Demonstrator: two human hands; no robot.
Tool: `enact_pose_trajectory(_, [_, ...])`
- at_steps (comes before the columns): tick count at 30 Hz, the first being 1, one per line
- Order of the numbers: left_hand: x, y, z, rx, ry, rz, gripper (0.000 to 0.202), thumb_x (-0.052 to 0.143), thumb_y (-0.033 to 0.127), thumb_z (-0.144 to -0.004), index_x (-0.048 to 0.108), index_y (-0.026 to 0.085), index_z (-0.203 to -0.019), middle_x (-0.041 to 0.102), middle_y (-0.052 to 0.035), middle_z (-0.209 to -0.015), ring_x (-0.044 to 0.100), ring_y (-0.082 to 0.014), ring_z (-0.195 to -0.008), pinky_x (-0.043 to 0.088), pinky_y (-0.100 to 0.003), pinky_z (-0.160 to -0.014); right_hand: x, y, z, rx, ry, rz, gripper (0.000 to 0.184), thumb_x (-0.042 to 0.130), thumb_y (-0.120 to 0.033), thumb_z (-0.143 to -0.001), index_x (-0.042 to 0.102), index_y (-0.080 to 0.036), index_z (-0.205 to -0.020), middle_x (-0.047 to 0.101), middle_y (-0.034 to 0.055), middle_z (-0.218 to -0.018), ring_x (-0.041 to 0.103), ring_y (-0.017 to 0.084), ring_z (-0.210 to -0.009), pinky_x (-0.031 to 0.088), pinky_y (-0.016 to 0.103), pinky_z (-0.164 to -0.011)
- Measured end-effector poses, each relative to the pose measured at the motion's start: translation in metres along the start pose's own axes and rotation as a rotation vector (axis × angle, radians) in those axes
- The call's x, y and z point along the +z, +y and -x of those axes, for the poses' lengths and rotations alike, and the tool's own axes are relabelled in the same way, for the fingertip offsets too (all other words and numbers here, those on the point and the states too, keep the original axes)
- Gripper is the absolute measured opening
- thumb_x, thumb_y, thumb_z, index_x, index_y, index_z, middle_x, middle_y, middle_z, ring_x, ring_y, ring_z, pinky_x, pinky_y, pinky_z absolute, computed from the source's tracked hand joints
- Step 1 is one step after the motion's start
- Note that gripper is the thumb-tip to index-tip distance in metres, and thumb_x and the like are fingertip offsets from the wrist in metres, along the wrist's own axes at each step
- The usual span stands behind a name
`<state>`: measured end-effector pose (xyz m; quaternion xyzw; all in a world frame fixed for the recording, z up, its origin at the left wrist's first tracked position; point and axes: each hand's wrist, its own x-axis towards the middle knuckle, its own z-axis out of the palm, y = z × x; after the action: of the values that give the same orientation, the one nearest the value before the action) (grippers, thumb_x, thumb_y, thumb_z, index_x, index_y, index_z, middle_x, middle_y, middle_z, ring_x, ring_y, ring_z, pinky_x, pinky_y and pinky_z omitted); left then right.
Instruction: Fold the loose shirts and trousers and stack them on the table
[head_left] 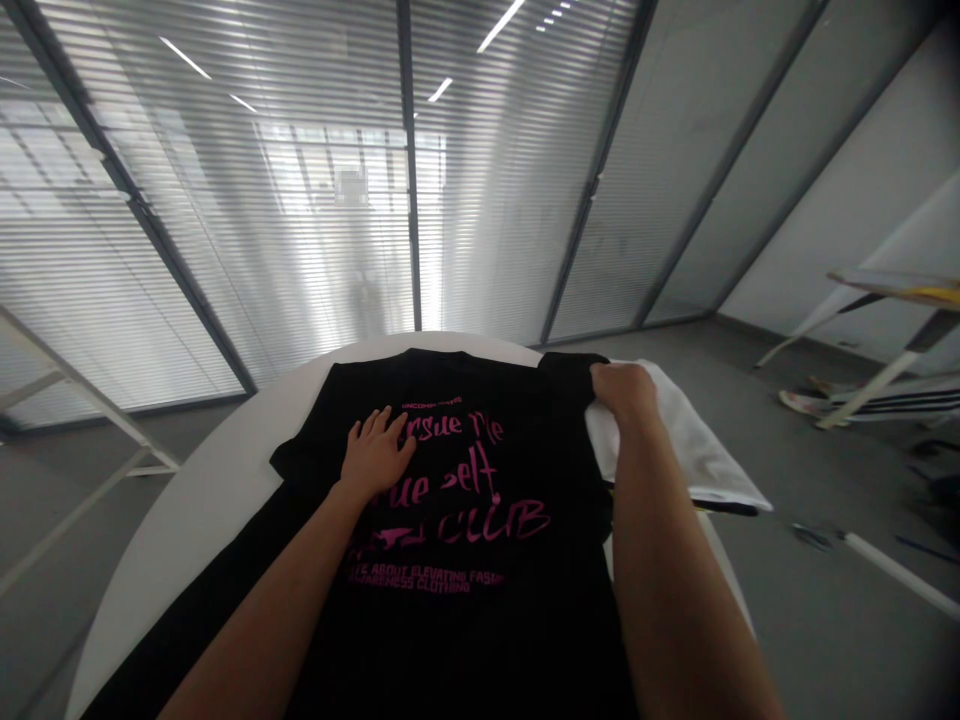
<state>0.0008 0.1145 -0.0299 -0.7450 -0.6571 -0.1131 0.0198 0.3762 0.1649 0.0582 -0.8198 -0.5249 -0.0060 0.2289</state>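
Observation:
A black T-shirt [465,640] with pink lettering lies spread face up, its collar toward the far edge of the white round table [217,475]. My left hand [377,447] rests flat on the printed chest, fingers spread. At the shirt's right sleeve, my right hand [624,388] is closed on the black fabric, which is bunched and lifted a little there. Under and beside that sleeve is a white cloth [686,445] with a dark edge, hanging over the table's right side. My forearms cover parts of the print and of the shirt's sides.
Glass partitions with blinds [337,250] stand behind the table. A white metal frame [82,390] is at the left. On the right are another table [892,290], striped shoes or slippers [810,402] and a white pole [900,575] on the grey floor.

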Motion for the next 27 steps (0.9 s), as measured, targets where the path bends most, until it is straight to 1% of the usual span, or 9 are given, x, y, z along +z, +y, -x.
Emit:
enact_pose_trajectory(2, [0.000, 0.000, 0.000, 0.001, -0.003, 0.000, 0.057, 0.030, 0.054, -0.091, 0.044, 0.029, -0.141, 0.038, -0.0090, -0.150, 0.030, -0.0279, -0.139, 0.021, -0.051, -0.111, 0.001, -0.002, 0.003, 0.037, 0.014, -0.032, 0.048, 0.040, -0.032, -0.083, 0.067, -0.016, -0.119, 0.065, 0.0157, -0.119, 0.057, 0.030, -0.113, 0.042, 0.040, -0.095])
enact_pose_trajectory(4, [0.000, 0.000, 0.000, 0.006, 0.000, 0.000, 0.057, 0.029, 0.054, -0.092, 0.044, 0.028, -0.141, 0.037, -0.0095, -0.150, 0.030, -0.0277, -0.139, 0.022, -0.051, -0.111, 0.003, -0.004, 0.006, 0.043, 0.015, -0.049, 0.049, 0.043, -0.032, -0.081, 0.065, -0.020, -0.123, 0.066, 0.0124, -0.119, 0.056, 0.029, -0.114, 0.042, 0.039, -0.095])
enact_pose_trajectory(7, [0.001, 0.000, 0.000, 0.011, 0.011, -0.002, 0.057, 0.030, 0.054, -0.092, 0.045, 0.028, -0.140, 0.038, -0.0101, -0.150, 0.031, -0.0278, -0.139, 0.022, -0.051, -0.111, 0.005, -0.004, 0.008, 0.045, 0.016, -0.059, 0.049, 0.048, -0.033, -0.078, 0.066, -0.021, -0.122, 0.067, 0.0125, -0.116, 0.056, 0.030, -0.114, 0.043, 0.039, -0.093])
enact_pose_trajectory(10, [0.002, 0.000, 0.000, 0.002, 0.005, -0.006, 0.057, 0.031, 0.054, -0.091, 0.045, 0.029, -0.140, 0.038, -0.0096, -0.150, 0.031, -0.0281, -0.139, 0.022, -0.051, -0.111, 0.006, -0.002, 0.006, 0.044, 0.005, -0.097, 0.046, 0.051, -0.032, -0.076, 0.068, -0.021, -0.118, 0.068, 0.0113, -0.114, 0.061, 0.028, -0.107, 0.044, 0.036, -0.092])
enact_pose_trajectory(16, [0.001, 0.000, -0.001, 0.004, 0.006, -0.009, 0.057, 0.030, 0.053, -0.091, 0.045, 0.028, -0.140, 0.038, -0.0085, -0.150, 0.031, -0.0281, -0.139, 0.022, -0.050, -0.111, 0.006, -0.003, 0.006, 0.011, -0.061, -0.022, 0.040, 0.047, -0.036, -0.080, 0.073, -0.022, -0.107, 0.069, 0.0137, -0.109, 0.062, 0.030, -0.104, 0.044, 0.039, -0.089])
enact_pose_trajectory(18, [0.000, 0.001, 0.000, 0.002, 0.001, -0.007, 0.057, 0.030, 0.054, -0.091, 0.045, 0.028, -0.140, 0.038, -0.0085, -0.150, 0.031, -0.0280, -0.139, 0.022, -0.050, -0.111, 0.008, -0.003, 0.006, -0.010, -0.092, 0.000, 0.044, 0.045, -0.037, -0.081, 0.070, -0.022, -0.114, 0.067, 0.0145, -0.114, 0.060, 0.031, -0.108, 0.044, 0.041, -0.091])
enact_pose_trajectory(21, [-0.001, 0.001, 0.000, 0.002, 0.003, -0.003, 0.057, 0.031, 0.054, -0.091, 0.045, 0.028, -0.140, 0.038, -0.0087, -0.150, 0.031, -0.0277, -0.139, 0.022, -0.050, -0.111, 0.012, -0.003, 0.006, -0.053, -0.125, 0.054, 0.054, 0.046, -0.040, -0.082, 0.057, -0.022, -0.131, 0.061, 0.0164, -0.125, 0.054, 0.033, -0.118, 0.041, 0.047, -0.096])
enact_pose_trajectory(24, [-0.001, 0.001, 0.000, -0.001, 0.001, 0.000, 0.057, 0.031, 0.054, -0.091, 0.045, 0.029, -0.140, 0.038, -0.0088, -0.150, 0.031, -0.0276, -0.139, 0.022, -0.050, -0.111, 0.014, -0.003, 0.006, -0.086, -0.148, 0.067, 0.057, 0.048, -0.034, -0.080, 0.052, -0.023, -0.136, 0.058, 0.0159, -0.129, 0.051, 0.032, -0.121, 0.039, 0.049, -0.098])
enact_pose_trajectory(27, [-0.001, 0.001, 0.000, -0.002, -0.001, 0.002, 0.057, 0.031, 0.054, -0.091, 0.045, 0.029, -0.140, 0.038, -0.0091, -0.150, 0.030, -0.0276, -0.139, 0.022, -0.050, -0.111, 0.012, -0.003, 0.005, -0.129, -0.168, 0.007, 0.054, 0.048, -0.020, -0.076, 0.059, -0.017, -0.129, 0.062, 0.0144, -0.125, 0.054, 0.027, -0.119, 0.039, 0.039, -0.101])
